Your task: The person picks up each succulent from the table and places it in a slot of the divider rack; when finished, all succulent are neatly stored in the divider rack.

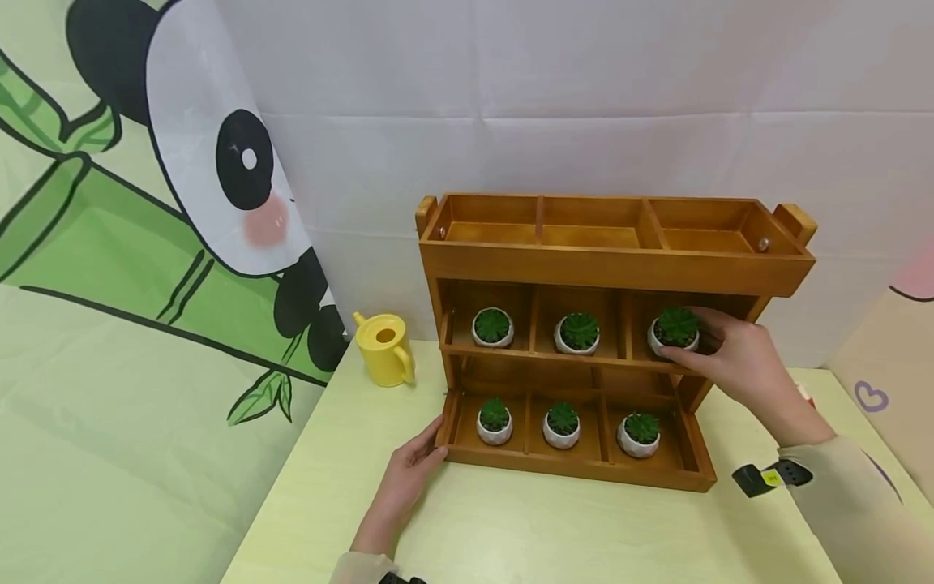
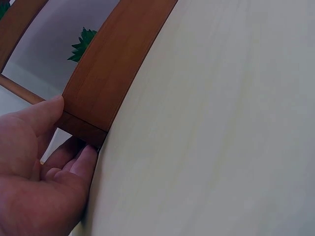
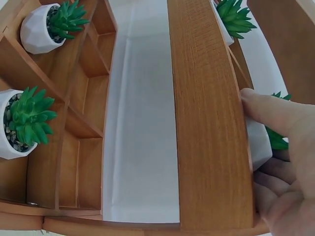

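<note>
A three-tier wooden plant shelf stands against the wall-side cloth. In its middle tier, at the right compartment, my right hand holds a small potted succulent between thumb and fingers. The right wrist view shows its white faceted pot behind the tier's front board, with the thumb on the near side. At the bottom tier's left front corner, my left hand grips the wood, its thumb on the upper edge and its fingers curled against the side.
Two more potted succulents sit in the middle tier. Three others, including a left one, occupy the bottom tier. The top tier has bare compartments. A yellow watering can stands left of the shelf on the pale table.
</note>
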A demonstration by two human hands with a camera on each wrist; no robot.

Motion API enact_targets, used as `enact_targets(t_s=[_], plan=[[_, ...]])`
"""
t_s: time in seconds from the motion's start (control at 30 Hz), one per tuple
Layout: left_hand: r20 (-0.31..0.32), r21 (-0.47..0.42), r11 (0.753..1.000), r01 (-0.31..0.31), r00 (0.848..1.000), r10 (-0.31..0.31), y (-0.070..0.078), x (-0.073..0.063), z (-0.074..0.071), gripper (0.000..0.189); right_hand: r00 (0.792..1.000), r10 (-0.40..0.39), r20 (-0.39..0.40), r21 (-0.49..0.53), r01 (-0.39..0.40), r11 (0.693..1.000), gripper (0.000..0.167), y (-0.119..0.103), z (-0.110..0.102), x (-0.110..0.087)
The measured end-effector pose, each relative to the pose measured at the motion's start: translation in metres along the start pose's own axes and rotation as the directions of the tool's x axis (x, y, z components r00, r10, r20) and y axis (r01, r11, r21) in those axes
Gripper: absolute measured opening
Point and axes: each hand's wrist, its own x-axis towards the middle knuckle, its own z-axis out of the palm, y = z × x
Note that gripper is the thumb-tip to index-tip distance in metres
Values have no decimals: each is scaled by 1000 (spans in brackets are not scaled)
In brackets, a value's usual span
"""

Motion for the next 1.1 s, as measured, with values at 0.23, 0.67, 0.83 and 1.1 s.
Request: enact_targets(t_s=[0.23,0.67,0.83,1.1], plan=[[-3,2,1000,6,1000,-6,3,-1,0,54,1000,-3,19,-73,4,997,65,-4,-2,1],[-1,-5,1000,3,1000,-3,0,-1,0,54,998,29,50,-101,-24,995,65,-9,-6,1],[-1,-6,1000,-3,1000,3,0,-1,0,54,998,34,48,-108,-28,994,65,-10,-6,-2],[8,-8,1000,-10,1000,10,1,-1,0,54,998,44,51,-119,-38,992,65,-12,-7,-5]])
